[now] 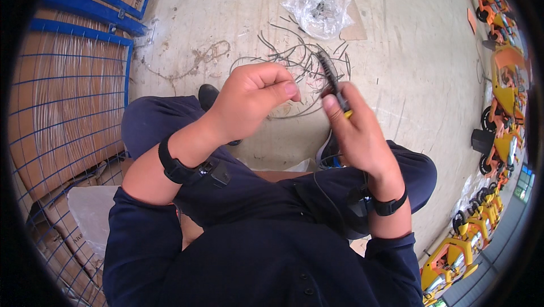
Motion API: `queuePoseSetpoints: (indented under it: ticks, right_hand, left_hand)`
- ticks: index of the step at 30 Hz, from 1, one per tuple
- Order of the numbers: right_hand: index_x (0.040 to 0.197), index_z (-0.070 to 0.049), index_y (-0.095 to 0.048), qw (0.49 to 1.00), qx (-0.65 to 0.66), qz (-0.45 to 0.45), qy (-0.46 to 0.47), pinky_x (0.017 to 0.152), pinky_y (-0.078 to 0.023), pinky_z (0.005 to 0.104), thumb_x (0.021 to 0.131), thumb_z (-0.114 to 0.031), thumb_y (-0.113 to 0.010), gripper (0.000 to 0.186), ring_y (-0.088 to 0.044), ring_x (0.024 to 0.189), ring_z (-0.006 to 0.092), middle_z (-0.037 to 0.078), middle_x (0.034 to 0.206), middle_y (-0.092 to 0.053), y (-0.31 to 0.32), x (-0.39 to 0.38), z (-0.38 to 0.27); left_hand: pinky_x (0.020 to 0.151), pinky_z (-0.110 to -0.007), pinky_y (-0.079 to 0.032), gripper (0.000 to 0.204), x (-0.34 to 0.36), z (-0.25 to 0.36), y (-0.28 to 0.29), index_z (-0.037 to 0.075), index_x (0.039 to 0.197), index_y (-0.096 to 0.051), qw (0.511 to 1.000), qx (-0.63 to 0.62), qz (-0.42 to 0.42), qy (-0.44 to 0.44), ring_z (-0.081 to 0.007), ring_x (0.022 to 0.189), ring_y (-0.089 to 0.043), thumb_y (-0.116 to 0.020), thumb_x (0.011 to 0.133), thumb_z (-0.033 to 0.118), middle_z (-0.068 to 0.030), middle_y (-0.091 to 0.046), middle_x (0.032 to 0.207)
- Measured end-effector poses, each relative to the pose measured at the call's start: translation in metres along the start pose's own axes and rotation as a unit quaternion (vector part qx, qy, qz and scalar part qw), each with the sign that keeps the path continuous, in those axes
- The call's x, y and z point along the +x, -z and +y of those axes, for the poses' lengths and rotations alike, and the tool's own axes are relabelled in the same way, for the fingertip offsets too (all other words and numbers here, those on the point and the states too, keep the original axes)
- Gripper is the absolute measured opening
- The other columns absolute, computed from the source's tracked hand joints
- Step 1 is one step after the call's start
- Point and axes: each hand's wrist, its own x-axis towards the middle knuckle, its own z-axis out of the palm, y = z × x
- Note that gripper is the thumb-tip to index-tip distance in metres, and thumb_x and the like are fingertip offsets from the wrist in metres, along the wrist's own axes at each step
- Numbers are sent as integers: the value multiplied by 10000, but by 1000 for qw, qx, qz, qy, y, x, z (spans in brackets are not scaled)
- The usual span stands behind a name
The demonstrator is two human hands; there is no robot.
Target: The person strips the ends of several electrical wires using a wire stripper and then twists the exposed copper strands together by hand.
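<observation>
My left hand (pixel 256 92) is closed, thumb and forefinger pressed together; what they pinch, if anything, is too small to make out. To its right, my right hand (pixel 358 128) grips a slim black tool with a yellow end (pixel 328 70). The tool tilts up and away from the hand, its exact kind unclear. Below both hands, a loose heap of cut dark wires (pixel 286 57) lies on the floor, with thin reddish bits scattered among them. A longer wire loops around the near side of the heap.
Beyond the wires, a clear plastic bag (pixel 321 12) with dark small pieces lies on a cardboard piece (pixel 354 22). A blue wire cage (pixel 73 89) with wrapped cartons stands on the left. Yellow and orange ride-on vehicles (pixel 507 83) line the right. My bent legs flank the work.
</observation>
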Motion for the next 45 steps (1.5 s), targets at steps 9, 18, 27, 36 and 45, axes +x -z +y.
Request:
queuePoseSetpoints:
  ticks: [9, 18, 27, 36, 45]
  right_hand:
    - [1010, -62, -532, 937, 228, 259, -56, 521, -373, 217, 977, -368, -522, 308, -442, 638, 45, -38, 751, -468, 78, 11, 18]
    - [1188, -36, -542, 960, 191, -200, -39, 725, -428, 243, 996, -340, -492, 363, -482, 791, 77, 16, 901, -563, 20, -11, 1]
    - [1186, -21, -539, 955, 205, -210, -38, 719, -405, 234, 998, -341, -491, 374, -449, 799, 71, -4, 850, -515, 14, -9, 2]
    - [1182, -22, -535, 955, 221, -194, -47, 714, -443, 236, 996, -356, -491, 385, -498, 765, 84, 2, 873, -538, 15, -8, -2]
    - [1146, -22, -547, 952, 236, -190, -44, 667, -458, 230, 995, -345, -494, 360, -506, 720, 72, -2, 832, -532, 14, -6, 3]
  left_hand:
    - [393, -189, -214, 132, -8, -5, 15, -2, 920, -618, 989, -122, 37, 73, 3, 441, -296, -560, 943, 114, -13, -610, 755]
    - [782, -248, -446, 147, -3, -8, 0, -1, 965, -626, 999, 18, 12, -44, -91, 844, -574, -557, 950, 128, -45, -658, 903]
    - [810, -253, -451, 146, -3, -2, 4, -8, 929, -632, 998, 53, 0, -35, -102, 873, -585, -564, 944, 121, -47, -662, 903]
    - [590, -210, -385, 102, -5, -8, 0, -6, 864, -626, 998, 50, -9, -35, -30, 667, -460, -592, 911, 78, 22, -575, 720]
    - [546, -205, -344, 95, -5, -9, 1, 6, 849, -622, 998, 55, -12, -31, -17, 620, -416, -603, 904, 81, 49, -524, 665]
